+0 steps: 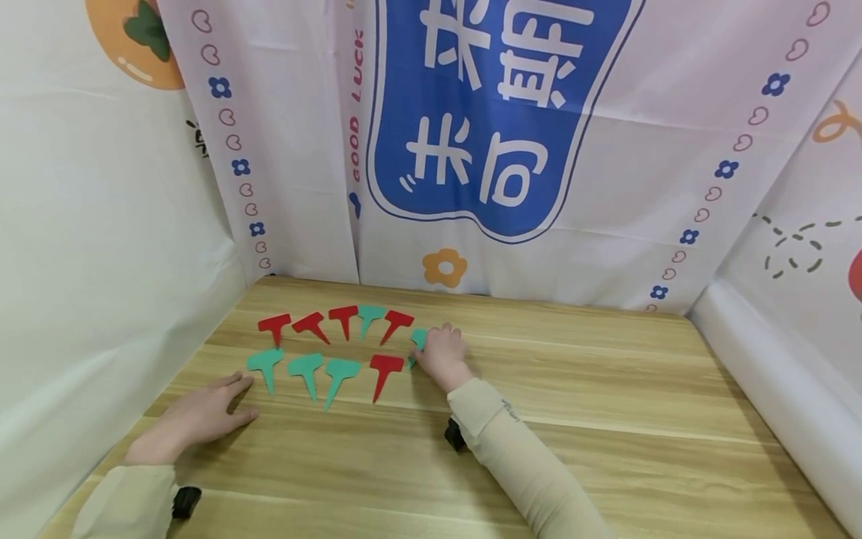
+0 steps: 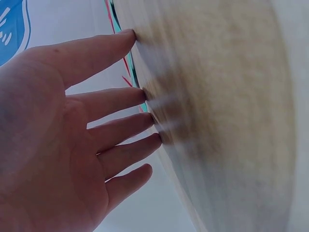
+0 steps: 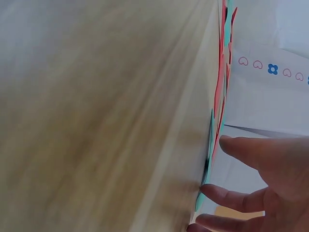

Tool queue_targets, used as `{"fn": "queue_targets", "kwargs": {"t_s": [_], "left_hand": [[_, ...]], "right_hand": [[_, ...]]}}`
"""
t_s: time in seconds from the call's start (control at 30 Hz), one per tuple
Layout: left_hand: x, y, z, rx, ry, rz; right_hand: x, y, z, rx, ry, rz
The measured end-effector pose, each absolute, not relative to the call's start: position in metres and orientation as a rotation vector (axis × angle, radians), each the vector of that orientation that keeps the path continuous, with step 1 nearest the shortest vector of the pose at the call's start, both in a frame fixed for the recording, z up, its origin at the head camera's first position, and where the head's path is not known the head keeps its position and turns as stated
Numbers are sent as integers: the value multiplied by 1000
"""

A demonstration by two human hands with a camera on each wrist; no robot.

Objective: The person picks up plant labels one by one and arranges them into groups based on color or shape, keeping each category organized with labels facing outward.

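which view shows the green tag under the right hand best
The head view: the green tag lies flat on the table, half covered by the right hand. The right wrist view shows only its edge; the left wrist view does not show it clearly.

The table under both sets of fingertips is pale wood-grain board, smooth with a soft satin sheen. The red and teal T-shaped tags just beyond the fingertips look like thin, flat, matt plastic or foam; which one is unclear. Behind them hangs printed cloth, lightly creased and matt.
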State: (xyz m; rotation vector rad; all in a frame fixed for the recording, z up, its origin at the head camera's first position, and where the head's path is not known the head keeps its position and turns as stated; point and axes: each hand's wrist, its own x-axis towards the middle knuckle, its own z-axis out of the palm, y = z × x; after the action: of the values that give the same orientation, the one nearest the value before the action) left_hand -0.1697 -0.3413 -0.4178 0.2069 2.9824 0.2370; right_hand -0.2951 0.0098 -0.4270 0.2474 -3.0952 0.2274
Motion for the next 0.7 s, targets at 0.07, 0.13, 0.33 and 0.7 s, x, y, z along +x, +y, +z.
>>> {"fn": "queue_targets", "kwargs": {"t_s": [0.07,0.13,0.33,0.7], "left_hand": [[-169,-341,-417,207,2984,235],[-169,-341,-416,207,2986,236],[-168,-340,-416,212,2994,247],[-171,-342,-419,215,2988,242]], "right_hand": [[-296,8,-427,236,-3098,215],[-297,7,-427,223,-3105,198],[-298,6,-428,192,-3119,137],[-297,3,-427,107,-3119,129]]}}
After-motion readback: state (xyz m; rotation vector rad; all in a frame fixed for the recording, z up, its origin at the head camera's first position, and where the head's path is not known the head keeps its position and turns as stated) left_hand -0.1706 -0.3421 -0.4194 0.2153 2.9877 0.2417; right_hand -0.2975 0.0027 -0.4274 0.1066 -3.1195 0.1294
